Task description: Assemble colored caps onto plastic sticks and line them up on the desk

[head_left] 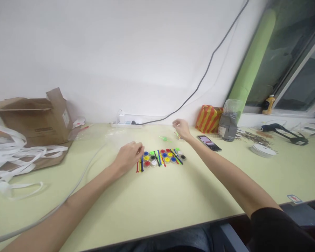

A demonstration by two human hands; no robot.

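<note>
1. Between left hand [130, 155] and right hand [182, 128], on the pale green table [160, 203]: rows of small round coloured caps [167, 156] with thin coloured strips [157, 159] laid across them. Too small to count.
2. Left hand palm down at the left end of the caps, fingers curled, tips close together right at the red and blue strips. Cannot tell whether pinching one or only touching.
3. Right hand just beyond the far right end of the caps, fingers bunched, thumb towards forefinger. Thin yellow-green scrap under the tips, too small to tell if held.
4. Beyond the caps, nearer the right hand: small green piece [163, 138], blurred.
5. Just right of the right hand: phone [209, 142] lying flat, screen lit. Behind it a striped bag [208, 118] and a grey pouch [228, 126], label blurred out.
6. Beyond the left hand, against the wall: power strip [127, 123], with a dark cable [199, 84] climbing away from it.
7. Far left of the left hand: cardboard box [34, 119] and loose white straps [13, 154], both cut off by the edge.
8. Forearms bare; dark sleeve [278, 227] on the right arm, cut off at the bottom.
</note>
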